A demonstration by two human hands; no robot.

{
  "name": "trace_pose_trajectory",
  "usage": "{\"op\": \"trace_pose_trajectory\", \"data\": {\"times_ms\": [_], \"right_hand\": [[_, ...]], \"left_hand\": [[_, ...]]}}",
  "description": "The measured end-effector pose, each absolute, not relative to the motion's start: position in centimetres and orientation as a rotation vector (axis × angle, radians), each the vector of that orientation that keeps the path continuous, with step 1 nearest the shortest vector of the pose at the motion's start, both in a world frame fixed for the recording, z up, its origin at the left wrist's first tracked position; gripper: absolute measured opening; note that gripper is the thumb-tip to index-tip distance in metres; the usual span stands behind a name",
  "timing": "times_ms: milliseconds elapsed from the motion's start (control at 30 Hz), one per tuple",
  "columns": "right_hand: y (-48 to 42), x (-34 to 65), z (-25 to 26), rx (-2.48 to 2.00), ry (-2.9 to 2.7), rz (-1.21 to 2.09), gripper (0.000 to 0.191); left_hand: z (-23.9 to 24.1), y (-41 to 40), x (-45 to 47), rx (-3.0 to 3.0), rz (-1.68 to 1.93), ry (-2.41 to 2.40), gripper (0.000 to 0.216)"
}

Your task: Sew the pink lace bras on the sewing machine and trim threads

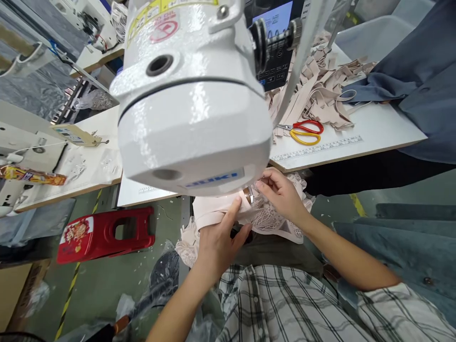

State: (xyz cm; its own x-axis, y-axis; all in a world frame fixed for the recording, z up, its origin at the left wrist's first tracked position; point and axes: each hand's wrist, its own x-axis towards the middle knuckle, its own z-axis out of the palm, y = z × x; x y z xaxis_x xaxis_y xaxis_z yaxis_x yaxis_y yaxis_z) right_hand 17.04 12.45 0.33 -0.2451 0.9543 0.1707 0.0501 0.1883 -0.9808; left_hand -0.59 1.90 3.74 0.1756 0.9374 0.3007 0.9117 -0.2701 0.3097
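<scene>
Below the head of a white sewing machine (195,128), a pale pink garment with lace (210,209) hangs over the table's front edge. My left hand (219,240) grips its smooth band; the index finger lies on top of the cloth, the thumb is apart, and the other fingers are hidden. On the right, my right hand (283,194) is closed in a pinch beside a small shiny metal part (248,194). What sits between its fingertips is too small to make out. The machine head covers the needle area.
Red-and-yellow scissors (306,132) lie by a printed ruler strip (317,149) on the right tabletop, before a heap of beige fabric strips (317,90). A red stool (107,232) stands at the lower left. Another person's blue-grey sleeve (402,71) reaches in from the right.
</scene>
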Motion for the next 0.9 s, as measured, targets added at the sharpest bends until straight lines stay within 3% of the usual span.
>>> {"op": "trace_pose_trajectory", "data": {"times_ms": [133,333,767,900], "right_hand": [[11.9,17.0,0.2,-0.968,-1.493,1.269,0.010],[11.2,17.0,0.6,-1.012,-1.419,1.357,0.013],[9.5,16.4,1.0,-0.976,-1.260,1.566,0.033],[7.4,19.5,0.5,-1.117,-1.154,1.619,0.033]], "left_hand": [[3.4,1.8,-0.5,2.366,0.691,1.860,0.057],[2.4,1.2,0.1,2.392,0.826,1.998,0.085],[1.4,-0.6,2.9,2.410,0.815,2.008,0.090],[1.2,-2.9,6.7,2.526,0.785,1.565,0.088]]}}
